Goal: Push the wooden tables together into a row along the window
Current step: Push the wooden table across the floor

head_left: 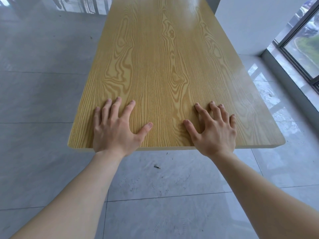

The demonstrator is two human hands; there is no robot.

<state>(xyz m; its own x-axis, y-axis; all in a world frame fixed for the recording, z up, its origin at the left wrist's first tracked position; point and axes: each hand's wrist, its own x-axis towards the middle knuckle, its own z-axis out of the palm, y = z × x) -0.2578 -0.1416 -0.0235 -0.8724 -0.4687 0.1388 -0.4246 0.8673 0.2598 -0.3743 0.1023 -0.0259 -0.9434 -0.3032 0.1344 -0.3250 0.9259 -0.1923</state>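
A long wooden table (162,62) with light oak grain stretches away from me down the middle of the view. Its near short edge lies just in front of me. My left hand (115,128) lies flat on the tabletop near the left part of that edge, fingers spread. My right hand (214,130) lies flat on the right part of the same edge, fingers spread too. Neither hand grips anything. The table's far end runs out of view at the top.
A window (303,42) with a dark frame runs along the right side, with a low grey sill below it. A white pillar (255,23) stands at the table's far right. Grey floor tiles (43,83) lie on the left and beneath me, with a small dark scrap (156,167).
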